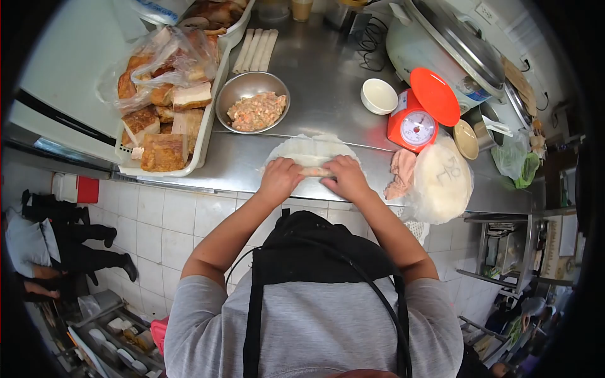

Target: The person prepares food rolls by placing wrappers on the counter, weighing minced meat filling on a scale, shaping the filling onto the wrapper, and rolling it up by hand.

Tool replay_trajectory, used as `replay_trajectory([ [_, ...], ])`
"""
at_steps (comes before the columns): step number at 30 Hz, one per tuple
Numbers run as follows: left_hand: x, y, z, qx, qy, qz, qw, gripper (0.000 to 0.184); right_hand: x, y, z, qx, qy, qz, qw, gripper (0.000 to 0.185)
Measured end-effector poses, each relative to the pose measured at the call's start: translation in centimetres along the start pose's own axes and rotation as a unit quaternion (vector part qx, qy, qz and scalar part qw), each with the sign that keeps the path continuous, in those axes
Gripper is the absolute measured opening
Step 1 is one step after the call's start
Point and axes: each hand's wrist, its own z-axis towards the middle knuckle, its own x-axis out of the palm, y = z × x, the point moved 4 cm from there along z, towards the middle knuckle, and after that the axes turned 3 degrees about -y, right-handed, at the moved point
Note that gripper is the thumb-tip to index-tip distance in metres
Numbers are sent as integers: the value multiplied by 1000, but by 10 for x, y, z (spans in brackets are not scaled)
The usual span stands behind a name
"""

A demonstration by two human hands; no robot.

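A round, pale wrapper sheet (312, 146) lies at the counter's front edge, with a strip of pinkish filling (314, 172) along its near side. My left hand (280, 179) presses on the left end of the strip, fingers curled over the sheet's near edge. At the right end, my right hand (346, 177) does the same. Beyond my left hand stands a metal bowl (220, 104) of minced filling (256, 111). Several finished white rolls (255, 50) lie side by side farther back.
At the left, a white tray (211, 120) holds roasted meat pieces. To the right are a white bowl (379, 96), a red scale (413, 124), a pink cloth (400, 173) and a bagged wrapper stack (443, 179). A large lidded pot (441, 47) stands behind. People stand at far left.
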Motion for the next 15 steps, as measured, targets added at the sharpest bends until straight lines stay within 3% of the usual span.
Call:
replay_trajectory([
  [8,1,2,2,-8,27,5,1000,18,9,1,12,7,70,25,997,28],
  [15,-5,0,-3,-10,44,-1,999,27,20,12,3,-3,-13,-19,1000,28],
])
